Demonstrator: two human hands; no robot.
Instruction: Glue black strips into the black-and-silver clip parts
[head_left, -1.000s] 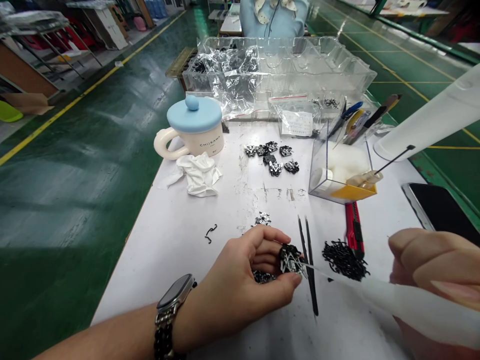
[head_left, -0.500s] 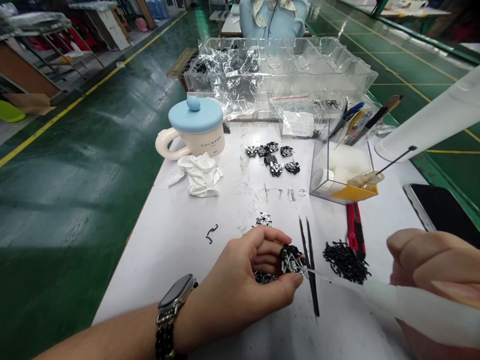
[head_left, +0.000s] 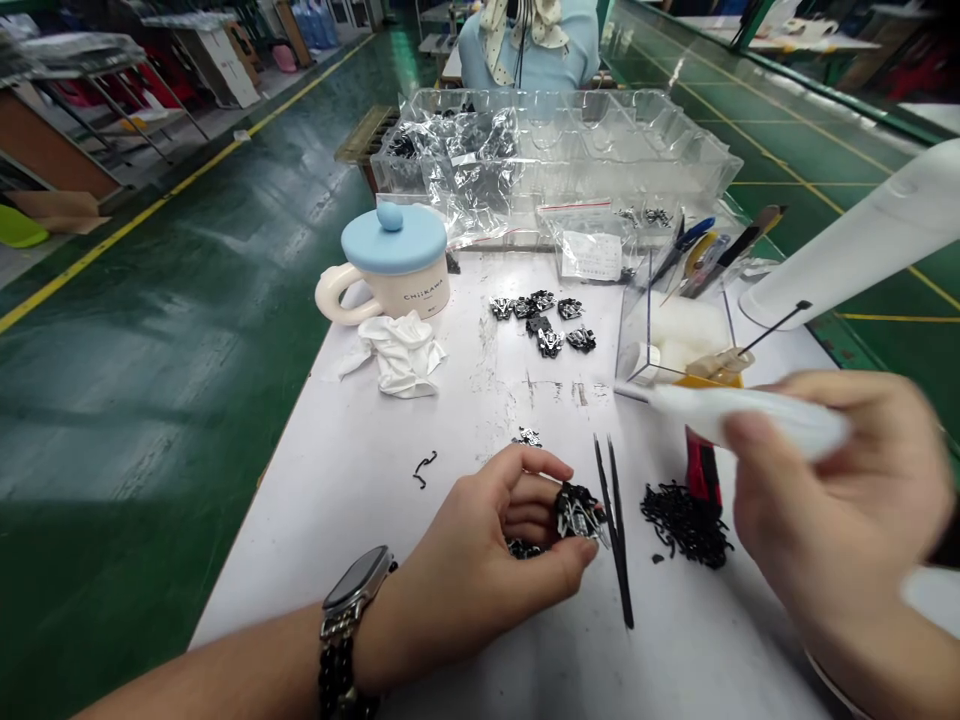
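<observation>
My left hand [head_left: 487, 560] is closed around a small black-and-silver part [head_left: 579, 512], held between thumb and fingers just above the table. My right hand [head_left: 832, 510], partly smeared by motion, grips a white tapered tool with a thin metal tip [head_left: 742, 412]. The tip points left, apart from the part. Black tweezers [head_left: 618, 540] lie right of my left hand. A pile of small black curved pieces [head_left: 686, 525] is between the tweezers and my right hand. Under my left hand, more small parts [head_left: 523, 548] show partly.
Several black-and-silver parts [head_left: 550, 342] lie mid-table. A lidded mug [head_left: 409, 290] and crumpled white cloth [head_left: 405, 355] stand left. A clear holder [head_left: 634, 325] with tools, a red cutter [head_left: 701, 465] and a white tube-like post [head_left: 847, 240] are right. Clear trays [head_left: 615, 170] stand behind; a person sits beyond.
My right hand has lifted the white tool up and away from the part, its tip now over the table beside the holder. My left hand keeps the part in nearly the same place.
</observation>
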